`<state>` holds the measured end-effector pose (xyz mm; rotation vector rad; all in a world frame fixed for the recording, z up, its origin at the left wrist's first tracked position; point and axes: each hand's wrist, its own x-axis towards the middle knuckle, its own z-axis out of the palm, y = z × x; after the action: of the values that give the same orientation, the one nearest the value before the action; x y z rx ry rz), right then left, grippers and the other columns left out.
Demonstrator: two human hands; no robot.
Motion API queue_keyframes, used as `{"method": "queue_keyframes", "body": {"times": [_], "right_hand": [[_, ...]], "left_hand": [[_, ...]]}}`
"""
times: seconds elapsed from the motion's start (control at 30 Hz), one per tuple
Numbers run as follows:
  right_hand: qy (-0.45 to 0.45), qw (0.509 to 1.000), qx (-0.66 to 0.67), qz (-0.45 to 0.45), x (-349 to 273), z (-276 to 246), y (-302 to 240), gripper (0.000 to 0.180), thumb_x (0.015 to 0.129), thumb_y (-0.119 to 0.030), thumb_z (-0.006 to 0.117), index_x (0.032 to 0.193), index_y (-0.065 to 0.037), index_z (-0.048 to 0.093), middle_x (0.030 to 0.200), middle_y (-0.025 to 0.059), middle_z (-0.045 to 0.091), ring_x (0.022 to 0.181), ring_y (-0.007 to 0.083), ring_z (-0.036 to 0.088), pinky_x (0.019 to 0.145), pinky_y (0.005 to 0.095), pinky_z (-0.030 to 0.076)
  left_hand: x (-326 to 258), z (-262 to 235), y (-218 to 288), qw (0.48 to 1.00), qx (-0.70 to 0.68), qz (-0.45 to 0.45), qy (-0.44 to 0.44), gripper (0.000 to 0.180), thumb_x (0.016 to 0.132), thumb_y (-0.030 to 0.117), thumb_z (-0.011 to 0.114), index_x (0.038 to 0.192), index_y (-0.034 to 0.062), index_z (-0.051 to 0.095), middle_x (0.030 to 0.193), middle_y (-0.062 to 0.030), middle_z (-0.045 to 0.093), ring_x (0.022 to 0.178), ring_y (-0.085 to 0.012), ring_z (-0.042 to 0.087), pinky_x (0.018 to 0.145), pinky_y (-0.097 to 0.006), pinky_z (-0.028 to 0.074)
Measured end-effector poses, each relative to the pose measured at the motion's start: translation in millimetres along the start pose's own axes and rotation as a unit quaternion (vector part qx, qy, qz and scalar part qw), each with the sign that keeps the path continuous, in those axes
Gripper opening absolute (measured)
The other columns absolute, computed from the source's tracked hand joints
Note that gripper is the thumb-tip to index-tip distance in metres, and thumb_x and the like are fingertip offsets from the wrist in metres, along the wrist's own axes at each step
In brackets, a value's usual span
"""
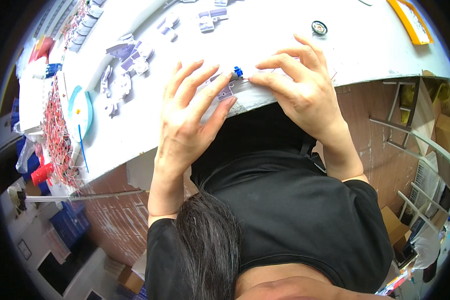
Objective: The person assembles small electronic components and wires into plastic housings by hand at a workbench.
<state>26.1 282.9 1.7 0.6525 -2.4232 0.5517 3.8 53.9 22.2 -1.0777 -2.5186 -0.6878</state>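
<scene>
A: Where is the small pale plastic part (224, 89) found?

B: At the near edge of the white table (285, 30), pressed under the fingertips of the left hand (187, 120), fingers spread.

A: And its blue end (238, 72)?

B: It is pointed right of the part, toward the right hand (300, 87), whose thumb and forefinger are pinched together just beside it, the nearer of the 2.

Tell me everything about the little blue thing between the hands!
The little blue piece looks like shiny plastic and sits at the end of a pale lilac plastic part near the white table's front edge. The left hand's fingers rest on the lilac part beside it; the right hand's fingers pinch close at its other side. Its exact shape is too small to tell.
</scene>
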Motion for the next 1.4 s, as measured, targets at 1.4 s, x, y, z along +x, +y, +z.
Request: {"method": "queue_keyframes", "body": {"times": [1.4], "right_hand": [[0.064, 0.994, 0.089, 0.017, 6, 1, -10, 0.029, 0.073, -0.004, 0.08, 0.1, -0.014, 0.074, 0.103, 0.0005, 0.072, 0.104, 0.0233, 0.064, 0.101, 0.0445, 0.046]], "left_hand": [[-17, -7, -34, 0.967, -0.195, -0.146, 0.075, 0.039, 0.076, -0.005, 0.081, 0.105, 0.0006, 0.055, 0.124, -0.0183, 0.06, 0.119, -0.0241, 0.06, 0.102, -0.036, 0.05]]}}
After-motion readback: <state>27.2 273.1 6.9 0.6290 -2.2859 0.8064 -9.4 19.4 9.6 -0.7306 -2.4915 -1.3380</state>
